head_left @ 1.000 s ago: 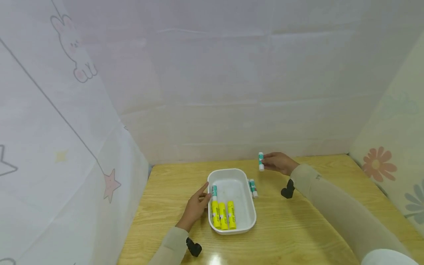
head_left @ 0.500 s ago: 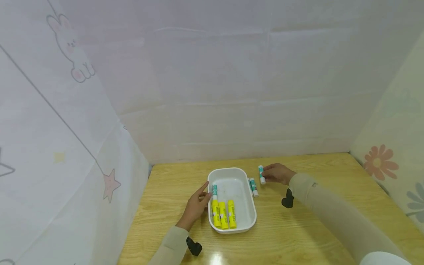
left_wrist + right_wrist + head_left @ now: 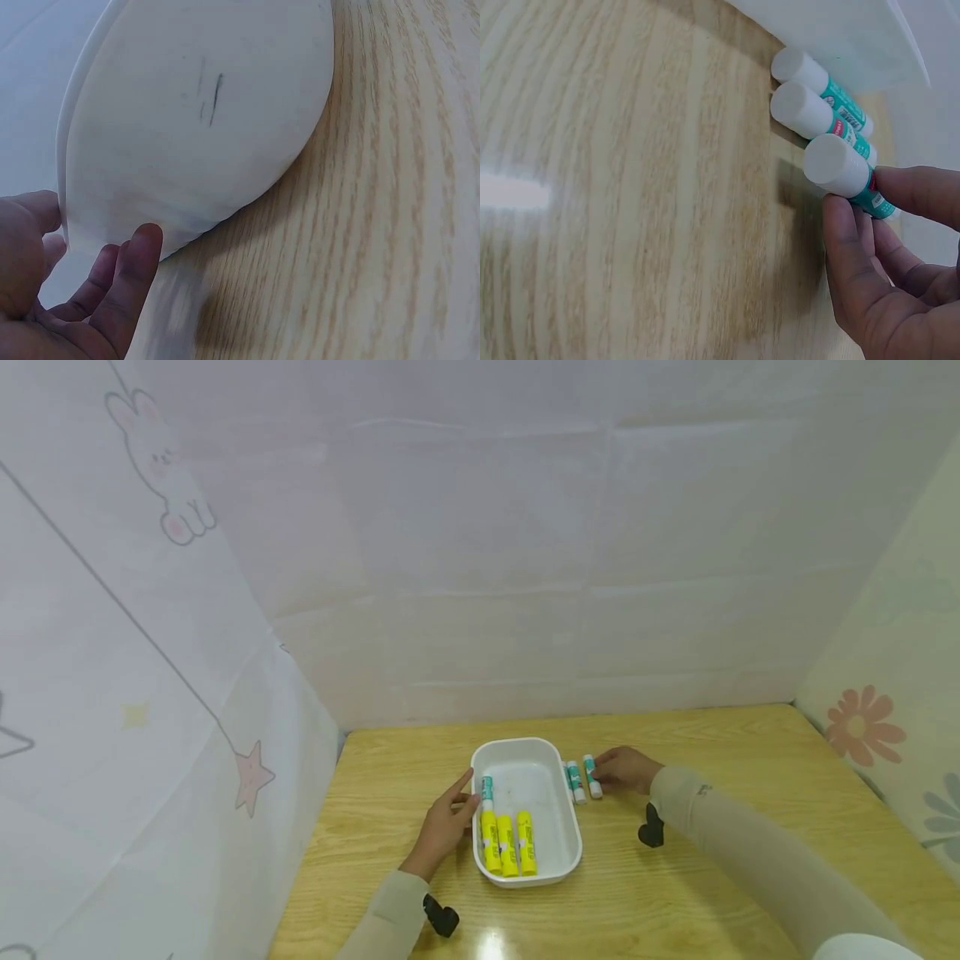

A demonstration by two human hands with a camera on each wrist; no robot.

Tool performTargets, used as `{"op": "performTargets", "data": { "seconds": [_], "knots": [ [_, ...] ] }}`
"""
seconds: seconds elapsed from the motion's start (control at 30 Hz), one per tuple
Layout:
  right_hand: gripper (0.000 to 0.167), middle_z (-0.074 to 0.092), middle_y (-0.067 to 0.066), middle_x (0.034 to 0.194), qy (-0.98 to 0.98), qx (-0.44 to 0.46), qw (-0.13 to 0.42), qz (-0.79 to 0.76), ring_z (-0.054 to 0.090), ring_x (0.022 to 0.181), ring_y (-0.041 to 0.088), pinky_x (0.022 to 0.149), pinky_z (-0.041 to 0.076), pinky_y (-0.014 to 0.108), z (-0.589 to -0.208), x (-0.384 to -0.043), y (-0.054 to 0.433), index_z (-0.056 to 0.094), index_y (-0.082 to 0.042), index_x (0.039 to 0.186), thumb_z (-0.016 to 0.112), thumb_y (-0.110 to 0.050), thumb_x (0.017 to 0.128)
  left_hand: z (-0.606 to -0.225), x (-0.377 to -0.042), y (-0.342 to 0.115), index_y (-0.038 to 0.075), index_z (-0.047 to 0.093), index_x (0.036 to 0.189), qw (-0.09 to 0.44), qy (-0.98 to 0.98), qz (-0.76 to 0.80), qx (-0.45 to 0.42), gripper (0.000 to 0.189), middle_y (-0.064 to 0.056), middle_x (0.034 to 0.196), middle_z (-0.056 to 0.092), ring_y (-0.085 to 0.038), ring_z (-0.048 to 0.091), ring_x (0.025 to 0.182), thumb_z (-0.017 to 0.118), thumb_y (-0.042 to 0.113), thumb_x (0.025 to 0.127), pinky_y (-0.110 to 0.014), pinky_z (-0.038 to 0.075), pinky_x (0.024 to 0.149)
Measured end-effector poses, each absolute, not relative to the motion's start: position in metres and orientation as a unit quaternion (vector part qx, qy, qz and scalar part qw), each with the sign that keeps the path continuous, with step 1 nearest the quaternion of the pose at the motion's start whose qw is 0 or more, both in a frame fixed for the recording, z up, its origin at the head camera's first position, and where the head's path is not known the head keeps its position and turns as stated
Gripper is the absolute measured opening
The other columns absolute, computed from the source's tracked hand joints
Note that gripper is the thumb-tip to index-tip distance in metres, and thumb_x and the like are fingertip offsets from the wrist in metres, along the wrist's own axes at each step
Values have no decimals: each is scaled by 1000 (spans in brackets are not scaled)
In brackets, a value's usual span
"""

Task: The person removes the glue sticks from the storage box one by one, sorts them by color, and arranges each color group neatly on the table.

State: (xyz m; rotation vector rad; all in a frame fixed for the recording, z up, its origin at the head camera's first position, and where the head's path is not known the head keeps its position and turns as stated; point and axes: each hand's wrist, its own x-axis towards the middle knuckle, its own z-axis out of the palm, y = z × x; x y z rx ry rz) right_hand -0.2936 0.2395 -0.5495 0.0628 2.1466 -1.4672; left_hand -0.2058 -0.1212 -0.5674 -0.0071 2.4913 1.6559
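Note:
My right hand (image 3: pixel 628 768) pinches a teal-and-white glue stick (image 3: pixel 591 777) between thumb and fingers, low over the table at the tray's right. In the right wrist view this glue stick (image 3: pixel 836 166) is beside two similar glue sticks, a middle one (image 3: pixel 802 109) and one against the tray (image 3: pixel 799 67). My left hand (image 3: pixel 444 828) holds the left rim of the white plastic tray (image 3: pixel 572 852); in the left wrist view its fingers (image 3: pixel 139 259) are at the outer wall. Inside the tray lie several yellow glue sticks (image 3: pixel 507 845) and a teal-and-white glue stick (image 3: pixel 487 792).
The wood-grain table (image 3: pixel 675 893) carries the tray near its middle. A pale cloth wall (image 3: pixel 480 568) rises behind the table's back edge, with printed cloth on the left (image 3: pixel 150 652) and right (image 3: pixel 885 677).
My right hand has lowered the teal-and-white glue stick toward me, from above the table's back area to beside the two others. The left hand stays at the tray's rim.

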Motion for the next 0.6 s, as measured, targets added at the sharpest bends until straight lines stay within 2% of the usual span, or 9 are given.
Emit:
{"op": "performTargets", "data": {
  "seconds": [0.2,0.6],
  "knots": [
    [46,62,20,113,797,35,265,-542,66,92,22,79,58,32,-556,-295,238,50,13,127,68,-8,91,-568,-207,-122,36,37,150,72,832,551,-1,52,-13,122,56,-29,60,111,53,36,101,-34,58,78],
    [42,61,22,112,799,42,254,-544,66,92,24,80,57,35,-558,-289,228,51,14,125,67,-5,91,-564,-203,-121,36,37,150,73,832,550,-2,53,-14,124,57,-31,59,113,54,37,100,-35,58,78]
  ]
}}
